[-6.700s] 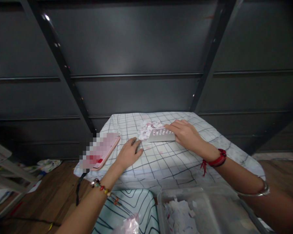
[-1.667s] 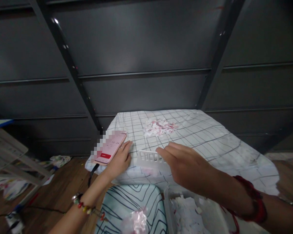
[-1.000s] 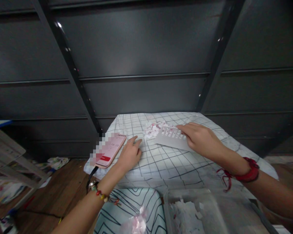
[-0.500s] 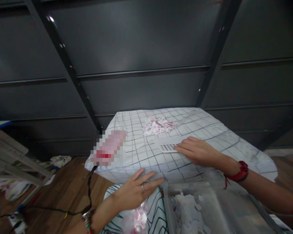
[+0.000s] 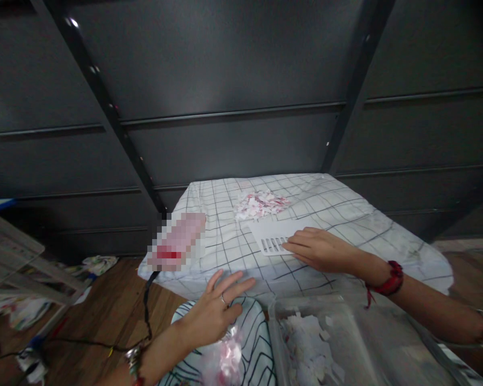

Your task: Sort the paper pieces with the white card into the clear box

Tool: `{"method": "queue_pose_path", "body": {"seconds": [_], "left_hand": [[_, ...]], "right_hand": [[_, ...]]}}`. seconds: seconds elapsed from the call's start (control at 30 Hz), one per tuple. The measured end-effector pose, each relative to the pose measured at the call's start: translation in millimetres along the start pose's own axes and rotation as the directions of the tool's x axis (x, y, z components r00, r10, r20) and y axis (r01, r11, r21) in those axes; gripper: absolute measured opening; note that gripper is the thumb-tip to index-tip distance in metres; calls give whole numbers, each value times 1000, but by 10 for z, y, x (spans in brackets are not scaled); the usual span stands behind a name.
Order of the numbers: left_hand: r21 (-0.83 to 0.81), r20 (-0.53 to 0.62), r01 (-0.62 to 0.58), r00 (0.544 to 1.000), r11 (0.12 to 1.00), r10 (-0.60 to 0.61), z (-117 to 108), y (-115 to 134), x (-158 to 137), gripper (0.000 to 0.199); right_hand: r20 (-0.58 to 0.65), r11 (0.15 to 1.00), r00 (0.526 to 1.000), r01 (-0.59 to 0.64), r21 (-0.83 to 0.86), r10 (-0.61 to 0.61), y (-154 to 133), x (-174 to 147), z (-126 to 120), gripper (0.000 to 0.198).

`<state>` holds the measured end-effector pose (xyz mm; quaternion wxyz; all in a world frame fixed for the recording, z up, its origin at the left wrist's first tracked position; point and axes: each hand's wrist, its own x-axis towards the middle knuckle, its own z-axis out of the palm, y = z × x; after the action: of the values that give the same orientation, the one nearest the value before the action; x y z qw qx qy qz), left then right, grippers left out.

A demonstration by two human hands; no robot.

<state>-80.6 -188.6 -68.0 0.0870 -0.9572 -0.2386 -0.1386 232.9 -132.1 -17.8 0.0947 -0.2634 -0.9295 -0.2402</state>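
My right hand [image 5: 317, 249] has its fingers closed on the right part of a white slotted plastic board [image 5: 271, 233], which lies on the grid-patterned white cloth [image 5: 225, 252]. A row of slots runs along the board's near edge. Just beyond it is a heap of small white and pink paper scraps [image 5: 261, 203]. My left hand [image 5: 213, 311], palm down with fingers apart, hovers in front of the cloth's near edge and holds nothing. Beneath it, a clear plastic bag with pink contents [image 5: 227, 362] sits on a striped fabric surface [image 5: 253, 327].
A clear plastic bin [image 5: 342, 311] with white paper pieces [image 5: 306, 343] stands at the front right. A pixelated pink object [image 5: 181, 241] rests on the cloth's left side, a black cable [image 5: 146, 305] running from it. Dark panels [image 5: 233, 145] rise behind; a white shelf unit [image 5: 20, 252] stands left.
My left hand has drawn back slightly to the left. The slotted board now shows more of its flat face, with my right hand still on it. The view has shifted slightly.
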Motion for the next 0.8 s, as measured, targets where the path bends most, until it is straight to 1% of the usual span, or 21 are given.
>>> {"method": "queue_pose_path", "body": {"seconds": [0.07,0.13,0.2,0.27,0.33,0.43,0.5,0.6,0.67,0.73,0.8], "left_hand": [[-27,-21,70,997,997,-71,-61,-77,88,34],[-65,-69,127,989,990,-132,-98,-171,219,43],[-116,-130,183,972,976,-197,-104,-275,372,42],[-151,-158,305,931,940,-328,-84,-382,529,36],[-190,-136,411,889,892,-438,-49,-493,676,38],[-202,-97,518,834,831,-543,8,-677,861,41],[-165,-87,570,805,805,-587,46,-814,958,43],[-116,-73,603,787,789,-613,114,-1013,1061,44],[-100,-68,621,775,777,-628,166,-1112,1103,44],[-83,-63,641,761,763,-646,214,-1166,1123,44],[-67,-61,656,749,751,-660,252,-1177,1124,43]], "right_hand": [[-42,999,999,7,-34,-9,19,10,3,21],[-97,998,995,-3,-58,-3,49,17,-26,23],[-149,996,989,-33,-88,20,90,22,-95,25],[-206,987,977,-80,-140,50,141,26,-195,25],[-275,974,958,-138,-182,84,202,33,-307,27],[-375,952,916,-233,-199,145,304,77,-454,31],[-408,936,891,-296,-191,198,372,147,-511,32],[-403,908,864,-389,-153,302,454,326,-511,32],[-372,892,855,-433,-127,362,489,480,-460,34],[-322,890,862,-443,-108,391,504,635,-386,35],[-285,898,876,-430,-94,389,501,771,-307,35]]}}
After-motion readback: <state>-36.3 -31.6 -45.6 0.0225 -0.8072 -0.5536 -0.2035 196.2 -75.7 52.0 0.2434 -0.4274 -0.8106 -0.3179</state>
